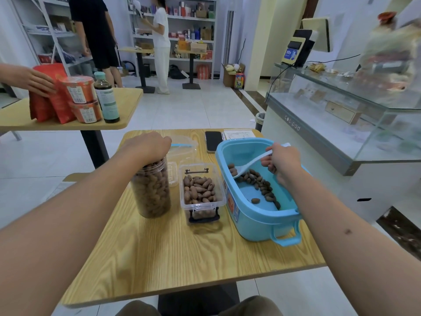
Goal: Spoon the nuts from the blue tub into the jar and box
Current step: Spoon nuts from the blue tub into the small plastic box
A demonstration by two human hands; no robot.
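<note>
Here your left hand (145,145) sits on top of the jar (151,190), with the fingers curled over its mouth and gripping the rim. The jar stands upright on the wooden surface (182,258) and is full of nuts almost to the top. Just beside it, to the right, is the clear box (201,192), open and filled with nuts to near its rim. Your right hand (281,161) is inside the blue tub (262,215); its fingers are closed around the handle of a white spoon (249,164). The spoon bowl touches the remaining nuts (259,181), which lie along the tub bottom. A phone (213,141) lies behind the tub.
</note>
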